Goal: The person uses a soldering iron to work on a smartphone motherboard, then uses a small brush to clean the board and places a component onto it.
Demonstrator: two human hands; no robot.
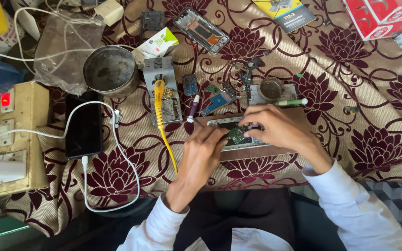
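We note a red-and-white carton [381, 16] upper right, an apparently empty round metal tin [111, 70] upper left; left hand [201, 155] and right hand [278, 128] pinch a small green circuit board [236, 135].

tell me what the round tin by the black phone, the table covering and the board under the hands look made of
Round tin: metal by its dull grey sheen, tarnished and stained inside. Table covering: woven fabric, matte, beige with maroon flowers; it drapes over the edge. Board between left hand and right hand: green circuit board, likely fibreglass laminate.
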